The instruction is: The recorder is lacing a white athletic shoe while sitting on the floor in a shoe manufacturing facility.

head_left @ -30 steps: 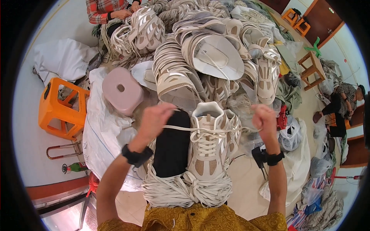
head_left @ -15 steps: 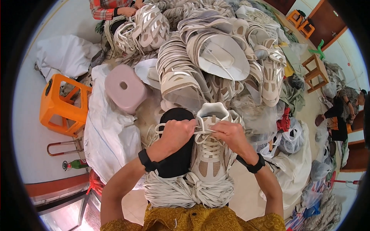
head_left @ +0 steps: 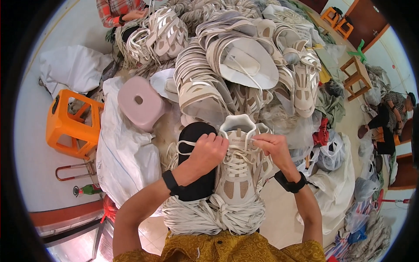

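Observation:
A beige and white sneaker upper (head_left: 237, 192) stands in front of me with its collar facing away and its laces crossed down the front. My left hand (head_left: 206, 152) is closed in a pinch at the left of its tongue, and a loop of white shoelace (head_left: 185, 147) sticks out beside the fingers. On the other side, my right hand (head_left: 273, 146) pinches the lace close to the upper's top eyelets. Beneath my left wrist lies a black rounded pad (head_left: 196, 185). Thick bundles of white shoelaces (head_left: 192, 218) rest across my lap, below the upper's toe.
Ahead rises a large heap of stacked shoe uppers (head_left: 205, 91). A pink stool (head_left: 142, 107), an orange stool (head_left: 72, 124) and a white sack (head_left: 126, 148) are at left. Plastic bags (head_left: 329, 153) lie at right. Another person's hand (head_left: 134, 15) works at the far left.
My hands have moved apart: the right one outward to the right edge of the upper, the left one slightly right. The lace stretch between them across the tongue is no longer visible.

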A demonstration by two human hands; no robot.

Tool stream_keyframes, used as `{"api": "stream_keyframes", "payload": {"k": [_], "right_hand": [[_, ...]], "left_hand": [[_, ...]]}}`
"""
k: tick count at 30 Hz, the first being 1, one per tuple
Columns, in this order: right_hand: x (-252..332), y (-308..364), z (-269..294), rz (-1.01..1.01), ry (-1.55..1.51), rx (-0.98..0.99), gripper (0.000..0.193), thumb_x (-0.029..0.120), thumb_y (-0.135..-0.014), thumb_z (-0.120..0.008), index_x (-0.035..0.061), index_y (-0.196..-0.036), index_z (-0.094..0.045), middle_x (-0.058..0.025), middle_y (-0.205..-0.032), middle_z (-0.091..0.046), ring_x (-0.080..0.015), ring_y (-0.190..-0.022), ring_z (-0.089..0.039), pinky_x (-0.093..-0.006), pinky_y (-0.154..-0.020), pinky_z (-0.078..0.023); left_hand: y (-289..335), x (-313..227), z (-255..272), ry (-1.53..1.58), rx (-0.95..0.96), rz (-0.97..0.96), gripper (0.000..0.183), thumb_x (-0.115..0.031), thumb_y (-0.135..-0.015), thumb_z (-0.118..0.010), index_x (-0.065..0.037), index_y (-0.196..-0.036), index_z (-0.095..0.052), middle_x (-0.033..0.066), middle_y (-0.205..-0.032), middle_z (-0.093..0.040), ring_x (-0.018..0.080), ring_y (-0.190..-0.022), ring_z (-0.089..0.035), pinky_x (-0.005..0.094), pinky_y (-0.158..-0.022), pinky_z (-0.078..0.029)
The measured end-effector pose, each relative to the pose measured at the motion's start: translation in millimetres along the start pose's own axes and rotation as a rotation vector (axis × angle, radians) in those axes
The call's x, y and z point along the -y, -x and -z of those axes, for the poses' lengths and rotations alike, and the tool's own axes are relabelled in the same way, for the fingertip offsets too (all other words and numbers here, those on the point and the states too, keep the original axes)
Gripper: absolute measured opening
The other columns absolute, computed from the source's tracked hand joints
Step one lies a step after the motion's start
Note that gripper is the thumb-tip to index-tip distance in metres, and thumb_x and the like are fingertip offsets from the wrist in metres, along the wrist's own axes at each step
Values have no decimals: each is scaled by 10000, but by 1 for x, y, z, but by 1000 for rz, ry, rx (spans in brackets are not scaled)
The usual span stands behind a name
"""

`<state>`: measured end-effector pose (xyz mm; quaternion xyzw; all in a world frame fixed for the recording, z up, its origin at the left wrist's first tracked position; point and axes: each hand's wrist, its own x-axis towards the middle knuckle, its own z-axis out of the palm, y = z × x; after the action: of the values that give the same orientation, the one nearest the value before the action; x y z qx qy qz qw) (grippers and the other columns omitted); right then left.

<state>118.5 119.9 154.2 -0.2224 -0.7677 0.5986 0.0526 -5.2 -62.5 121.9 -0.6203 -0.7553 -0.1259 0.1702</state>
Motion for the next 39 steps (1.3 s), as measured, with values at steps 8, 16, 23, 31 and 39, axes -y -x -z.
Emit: {"api": "stream_keyframes", "payload": {"k": [8, 16, 23, 31, 39], "right_hand": [[-26, -6, 1, 459, 257, -15, 125, 112, -716, -615, -1, -754, -654, -22, -641, -593, -74, -480, -497, -227, -441, -390], [-19, 0, 0, -88, -139, 102, 109, 71, -714, -627, -20, -771, -645, -24, -636, -579, -73, -508, -486, -207, -452, -391], [-43, -6, -5, 455, 232, -75, 83, 84, -716, -620, 17, -766, -628, -68, -689, -578, -164, -598, -539, -267, -547, -429], [-44, -6, -5, 447, 231, -104, 83, 96, -715, -622, 17, -739, -614, -86, -664, -558, -202, -591, -536, -292, -550, -423], [-42, -7, -5, 662, 538, -127, 66, 103, -686, -608, 44, -683, -577, -72, -653, -527, -239, -585, -538, -325, -535, -432]], "left_hand": [[-23, 0, 17, -161, 251, -256, 101, -125, -668, -561, -50, -732, -537, 59, -561, -495, 182, -565, -497, 297, -510, -356], [-63, 25, 6, 245, 897, 108, 151, -160, -692, -496, -46, -667, -592, 113, -646, -623, 266, -610, -620, 357, -608, -481], [-62, 16, 9, 210, 713, 82, 163, -196, -694, -539, -45, -651, -583, 136, -613, -585, 305, -588, -586, 398, -568, -465], [-70, 2, 13, 290, 330, -33, 147, -161, -737, -571, -31, -672, -553, 132, -628, -571, 305, -611, -568, 382, -546, -448], [-84, 4, 32, 850, 414, 523, 126, -135, -782, -532, -15, -776, -568, 101, -596, -542, 218, -518, -498, 294, -538, -431]]}}
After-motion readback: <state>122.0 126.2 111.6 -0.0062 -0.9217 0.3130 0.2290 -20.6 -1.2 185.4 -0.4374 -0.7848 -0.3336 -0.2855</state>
